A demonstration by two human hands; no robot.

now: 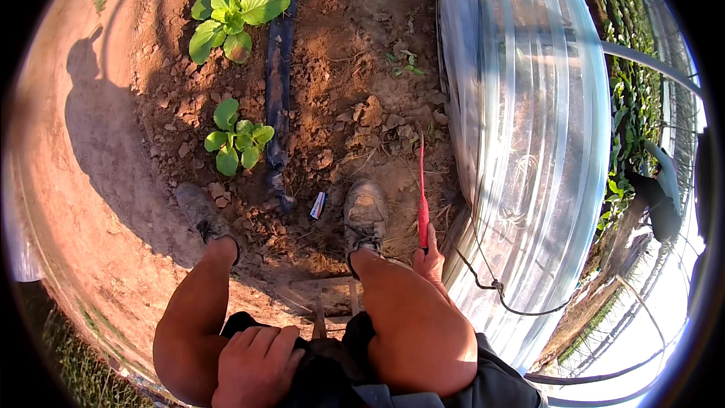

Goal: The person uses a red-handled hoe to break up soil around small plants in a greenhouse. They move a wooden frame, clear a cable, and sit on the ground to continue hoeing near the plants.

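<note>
My right hand [431, 263], beside my right knee, grips a slim hand tool [423, 212] with a red handle. Its narrow red shaft points away from me over the soil; the working end is too thin here to make out. My left hand [257, 365] rests on my lap with its fingers curled over dark cloth, and its palm is hidden. Two leafy green seedlings, a nearer one [238, 139] and a farther one [232, 20], grow left of a flat dark irrigation hose [278, 85]. A small printed packet [318, 205] lies between my shoes.
Clear plastic sheeting [527, 141] curves along my right side, with a knotted dark rope [498, 285] against it. Small weeds [406, 62] lie on the cloddy soil ahead. My shoes [367, 209] stand on the bed. A wooden frame [320, 311] shows beneath me.
</note>
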